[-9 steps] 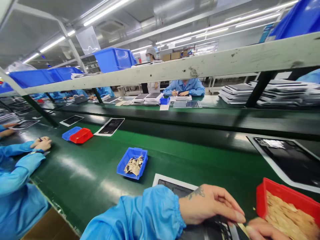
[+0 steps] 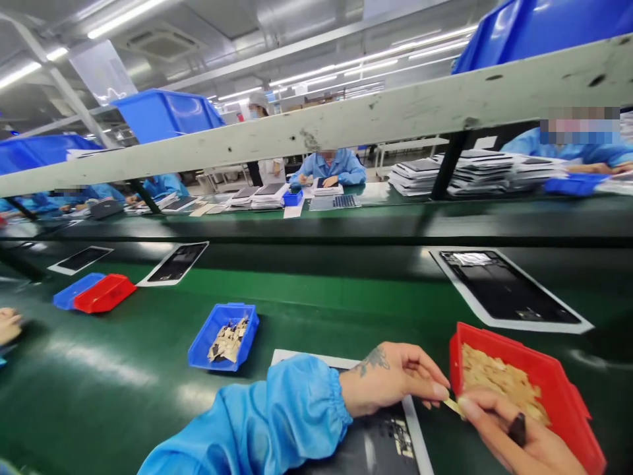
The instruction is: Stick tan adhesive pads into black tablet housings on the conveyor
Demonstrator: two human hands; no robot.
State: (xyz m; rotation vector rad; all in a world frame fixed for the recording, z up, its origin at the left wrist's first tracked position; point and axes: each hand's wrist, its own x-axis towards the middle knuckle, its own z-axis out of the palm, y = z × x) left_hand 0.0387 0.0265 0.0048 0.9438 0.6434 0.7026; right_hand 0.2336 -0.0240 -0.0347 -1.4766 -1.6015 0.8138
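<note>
Small tan flake [image 2: 452, 406]: at 4 o'clock, between both hands.
Left hand [image 2: 390, 379]: fingers narrow, holding the flake.
Right hand [image 2: 519, 435]: fingers narrow, holding it too.
Red plastic tray [image 2: 568, 415]: just beside, full of tan flakes [image 2: 499, 382].
Blue plastic tray [image 2: 198, 346]: at 8 o'clock, with tan and black flakes [image 2: 227, 342].

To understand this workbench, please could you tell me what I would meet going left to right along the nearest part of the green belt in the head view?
co-worker's hand → blue tray holding pale scraps → left hand → red tray of pale scraps
</note>
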